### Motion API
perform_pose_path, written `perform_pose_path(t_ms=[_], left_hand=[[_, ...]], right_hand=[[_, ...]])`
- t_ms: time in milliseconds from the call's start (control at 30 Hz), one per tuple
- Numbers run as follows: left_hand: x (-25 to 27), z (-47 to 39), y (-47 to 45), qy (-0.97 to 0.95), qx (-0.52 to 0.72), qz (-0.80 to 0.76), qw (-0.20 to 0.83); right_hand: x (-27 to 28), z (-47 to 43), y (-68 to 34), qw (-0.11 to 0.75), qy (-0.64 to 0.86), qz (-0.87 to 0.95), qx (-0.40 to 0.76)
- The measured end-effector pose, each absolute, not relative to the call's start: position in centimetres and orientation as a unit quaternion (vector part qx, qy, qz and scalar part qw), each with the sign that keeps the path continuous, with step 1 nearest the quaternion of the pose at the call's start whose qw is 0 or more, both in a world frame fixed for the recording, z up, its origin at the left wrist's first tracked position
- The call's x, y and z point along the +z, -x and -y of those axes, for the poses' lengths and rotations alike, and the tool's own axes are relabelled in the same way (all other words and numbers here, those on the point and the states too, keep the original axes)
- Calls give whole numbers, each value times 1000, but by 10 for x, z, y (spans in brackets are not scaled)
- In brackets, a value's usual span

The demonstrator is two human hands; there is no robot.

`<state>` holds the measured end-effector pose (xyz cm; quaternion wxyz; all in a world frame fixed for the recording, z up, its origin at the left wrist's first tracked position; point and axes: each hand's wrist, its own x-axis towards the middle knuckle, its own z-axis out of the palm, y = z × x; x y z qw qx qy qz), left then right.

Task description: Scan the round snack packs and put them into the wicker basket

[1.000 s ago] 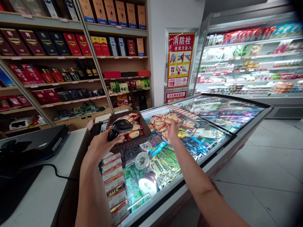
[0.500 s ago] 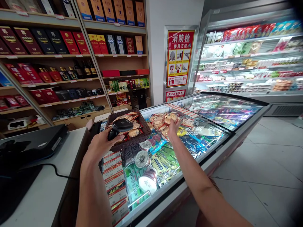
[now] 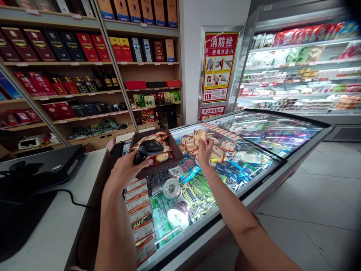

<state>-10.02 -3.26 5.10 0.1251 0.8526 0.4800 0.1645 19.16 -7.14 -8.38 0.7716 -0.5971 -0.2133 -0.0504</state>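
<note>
My left hand [image 3: 124, 171] is closed round the handle of a black barcode scanner [image 3: 151, 148]. The scanner's head is over a brown woven basket [image 3: 175, 150] that contains several wrapped round pastries [image 3: 163, 157]. My right hand [image 3: 205, 153] pinches a clear-wrapped pastry [image 3: 200, 134] with red on its packaging, raised a little above a pile of similar packets [image 3: 188, 141]. That pile lies on the glass top of a chest freezer [image 3: 248, 199]. Through the glass show green ice-cream packets [image 3: 194, 194] and round tubs [image 3: 178, 218].
On the left, a white counter [image 3: 60, 233] carries a black device [image 3: 42, 165] with a cable. Price labels [image 3: 138, 210] line the freezer's near left side. Shelves of boxed goods [image 3: 67, 47] stand behind, and a lit open fridge [image 3: 299, 75] is at the back right.
The view has shifted slightly, moving the scene rightward and a little down in front. My right hand has lifted a pastry packet up from the pile. My left hand still holds the scanner over the basket.
</note>
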Motion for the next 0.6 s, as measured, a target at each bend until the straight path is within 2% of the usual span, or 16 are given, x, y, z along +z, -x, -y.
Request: perform_pose_path(t_ms=[100, 233, 600], left_hand=[[49, 34, 98, -854, 156, -479, 133], [49, 36, 95, -852, 159, -478, 140], [52, 46, 90, -858, 193, -449, 155]], right_hand=[[-75, 75, -161, 801, 520, 290, 70], [-70, 78, -131, 789, 458, 356, 203], [-77, 70, -127, 787, 435, 353, 260]])
